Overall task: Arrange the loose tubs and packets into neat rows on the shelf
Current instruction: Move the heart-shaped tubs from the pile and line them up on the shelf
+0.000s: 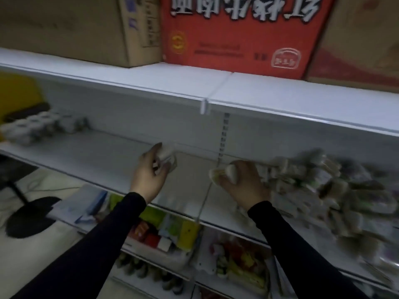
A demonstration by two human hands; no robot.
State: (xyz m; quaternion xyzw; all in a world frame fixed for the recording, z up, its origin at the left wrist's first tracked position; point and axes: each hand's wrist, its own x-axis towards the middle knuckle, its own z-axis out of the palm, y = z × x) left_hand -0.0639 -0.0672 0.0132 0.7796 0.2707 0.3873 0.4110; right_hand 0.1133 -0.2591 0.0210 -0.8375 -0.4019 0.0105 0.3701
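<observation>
My left hand (150, 172) grips a small pale tub (167, 155) over the middle of the white shelf (97, 156). Further right, my right hand (241, 184) holds another pale tub or packet (224, 172) at the left edge of a loose, blurred heap of tubs and packets (328, 190) that covers the shelf's right part. At the shelf's far left stands a neat row of small white tubs (36, 128). Both arms wear dark sleeves.
The shelf above carries a cardboard box (71, 26) and a red carton (237, 33). Below, a lower shelf holds coloured packets (170, 231) and bottles (142, 268). A black round base (30, 216) stands on the floor at left.
</observation>
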